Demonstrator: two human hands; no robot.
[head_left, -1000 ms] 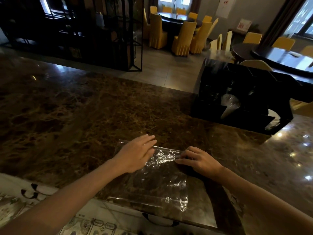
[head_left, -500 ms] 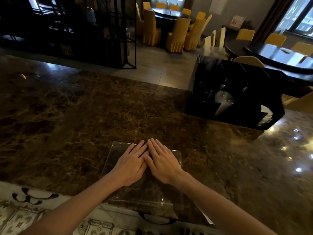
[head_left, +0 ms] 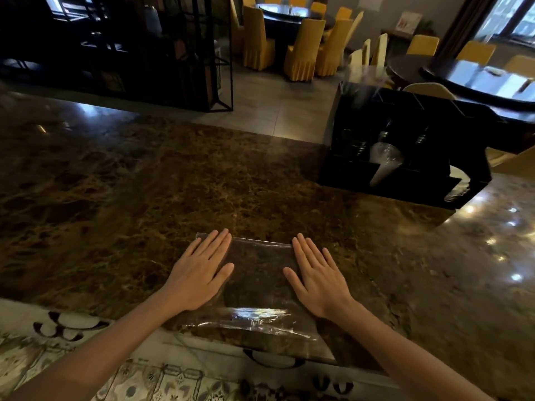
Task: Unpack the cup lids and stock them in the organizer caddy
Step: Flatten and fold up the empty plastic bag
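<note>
The left hand [head_left: 199, 273] is laid flat, fingers straight and spread, on the left edge of a clear plastic bag [head_left: 257, 287]. The bag is pressed flat on the brown marble desk [head_left: 130, 198], its near end hanging past the desk edge. The right hand [head_left: 318, 277] is likewise laid flat with fingers straight on the bag's right edge, apart from the left. Beyond and to the right of the right hand, a black organizer caddy [head_left: 405, 146] is seen, with clear lids [head_left: 385, 157] stacked in it
</note>
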